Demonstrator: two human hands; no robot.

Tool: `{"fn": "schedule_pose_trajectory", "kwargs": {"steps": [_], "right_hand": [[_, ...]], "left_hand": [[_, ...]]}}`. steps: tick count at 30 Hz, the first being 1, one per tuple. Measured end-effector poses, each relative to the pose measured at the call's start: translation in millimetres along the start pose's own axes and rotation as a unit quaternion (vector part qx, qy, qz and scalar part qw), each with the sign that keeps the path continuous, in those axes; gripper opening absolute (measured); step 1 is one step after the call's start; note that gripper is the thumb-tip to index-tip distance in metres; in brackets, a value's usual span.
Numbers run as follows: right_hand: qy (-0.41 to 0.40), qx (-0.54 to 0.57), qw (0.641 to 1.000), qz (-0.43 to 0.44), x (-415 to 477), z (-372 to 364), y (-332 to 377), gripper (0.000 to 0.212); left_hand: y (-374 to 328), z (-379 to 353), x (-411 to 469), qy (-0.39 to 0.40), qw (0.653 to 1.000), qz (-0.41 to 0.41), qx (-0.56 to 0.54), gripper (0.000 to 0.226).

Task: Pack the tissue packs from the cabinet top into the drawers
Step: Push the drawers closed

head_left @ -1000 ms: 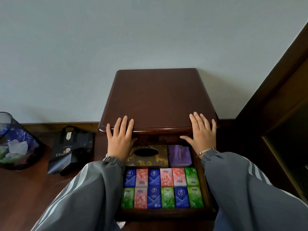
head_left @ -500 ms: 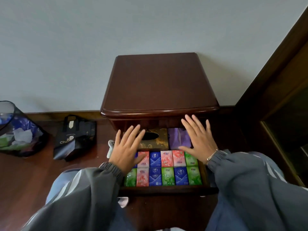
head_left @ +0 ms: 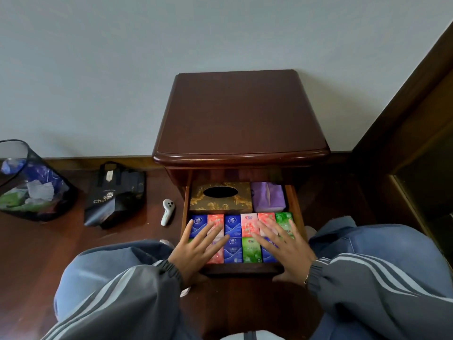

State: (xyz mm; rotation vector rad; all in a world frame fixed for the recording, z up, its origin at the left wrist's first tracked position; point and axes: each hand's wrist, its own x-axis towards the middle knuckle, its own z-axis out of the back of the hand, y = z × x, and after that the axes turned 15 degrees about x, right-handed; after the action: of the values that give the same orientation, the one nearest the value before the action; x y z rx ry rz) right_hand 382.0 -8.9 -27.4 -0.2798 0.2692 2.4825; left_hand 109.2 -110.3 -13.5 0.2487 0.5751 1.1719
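Observation:
The dark wooden cabinet's top is bare. Its upper drawer stands pulled out. Two rows of small tissue packs in blue, pink and green fill the drawer's front. Behind them lie a gold patterned tissue box and a purple tissue pack. My left hand hovers flat over the front left packs, fingers spread. My right hand is spread over the front right packs, its thumb near the drawer's front edge. Neither hand holds anything.
On the wooden floor to the left stand a dark mesh waste bin, a black shopping bag and a small white controller. A dark wooden door frame runs along the right. My knees flank the drawer.
Both hands came off the cabinet's top edge and moved down and back over the packs at the drawer's front. The view has pulled back from the cabinet.

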Motion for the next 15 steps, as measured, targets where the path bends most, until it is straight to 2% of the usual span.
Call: {"fn": "schedule_pose_trajectory", "kwargs": {"steps": [3, 6, 8, 13, 15], "right_hand": [[-0.049, -0.013, 0.999, -0.016, 9, 2, -9, 0.140], [-0.072, -0.032, 0.996, -0.030, 25, 9, -18, 0.137], [-0.090, -0.040, 0.994, -0.042, 37, 14, -26, 0.134], [-0.144, -0.105, 0.984, -0.009, 70, 25, -46, 0.121], [-0.167, -0.123, 0.978, -0.007, 85, 31, -56, 0.122]], "left_hand": [[5, -7, 8, -0.044, 0.998, 0.038, 0.018, 0.141], [15, -10, 21, -0.063, 0.995, 0.074, 0.022, 0.136], [21, -13, 32, -0.092, 0.990, 0.101, 0.041, 0.128], [29, -19, 70, -0.190, 0.967, 0.062, 0.158, 0.101], [42, -14, 88, -0.218, 0.954, 0.083, 0.187, 0.091]]}}
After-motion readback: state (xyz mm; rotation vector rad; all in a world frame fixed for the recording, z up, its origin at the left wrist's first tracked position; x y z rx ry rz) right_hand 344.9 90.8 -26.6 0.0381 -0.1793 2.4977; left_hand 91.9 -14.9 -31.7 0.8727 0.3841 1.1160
